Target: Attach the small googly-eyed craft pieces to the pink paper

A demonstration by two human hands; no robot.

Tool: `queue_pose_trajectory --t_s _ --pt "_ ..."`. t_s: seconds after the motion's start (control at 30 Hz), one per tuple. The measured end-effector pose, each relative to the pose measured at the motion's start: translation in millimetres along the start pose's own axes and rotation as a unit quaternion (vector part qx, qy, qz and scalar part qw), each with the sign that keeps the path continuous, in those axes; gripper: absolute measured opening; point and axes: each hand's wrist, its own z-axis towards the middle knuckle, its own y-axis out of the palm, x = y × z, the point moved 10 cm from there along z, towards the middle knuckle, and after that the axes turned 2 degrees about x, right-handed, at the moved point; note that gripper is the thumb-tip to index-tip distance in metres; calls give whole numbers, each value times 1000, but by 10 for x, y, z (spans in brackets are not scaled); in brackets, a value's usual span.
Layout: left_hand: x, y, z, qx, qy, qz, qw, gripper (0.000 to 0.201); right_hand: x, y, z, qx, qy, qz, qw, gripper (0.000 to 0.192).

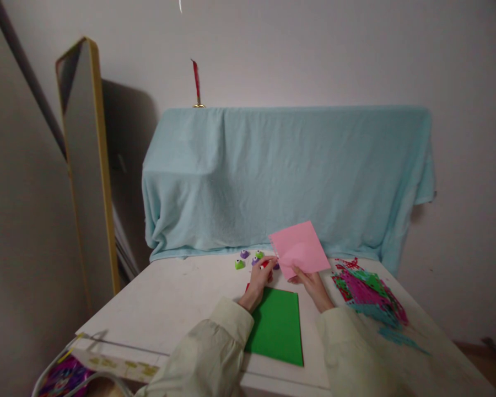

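A pink sheet [303, 248], seemingly paper or thin foam, is raised above the table and tilted. My right hand [312, 284] is closed on its lower edge, thumb on the near face. My left hand [259, 284] is beside the sheet's left edge, which looks ragged, with its fingers pinched together; what they hold, if anything, cannot be made out. Something red shows by those fingers. Under my wrists lies a stack of sheets with a green sheet [275, 328] on top. Just beyond my left hand are several small green and purple pieces with eyes, among them a green one [240, 264].
Colourful scraps full of holes [367, 292] are heaped on the right of the white table [169, 298]. A light blue cloth [289, 165] drapes over something at the back. A gold-framed mirror [95, 165] leans at left, and a purple package [64, 377] sits below the front-left edge.
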Motion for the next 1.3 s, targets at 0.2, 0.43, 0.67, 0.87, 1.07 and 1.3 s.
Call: queue_pose_trajectory --t_s 0.2,0.43,0.67,0.87,1.07,1.3 --pt "13 -45 8 13 14 24 1000 46 -48 33 -29 -12 -6 -7 1000 48" --pt "60 -101 8 43 19 45 998 47 -93 66 -63 -17 1 2 1000 46" --pt "172 -38 -69 36 8 32 999 53 -37 71 -45 -24 -1 7 1000 48" --pt "125 -10 -48 20 10 19 1000 52 -41 66 -37 -17 0 13 1000 49" --pt "90 30 -31 -7 9 7 1000 51 -89 52 -47 -3 -7 12 1000 51" --pt "117 63 -45 -17 15 -1 1000 51 -102 61 -56 -3 0 13 1000 49"
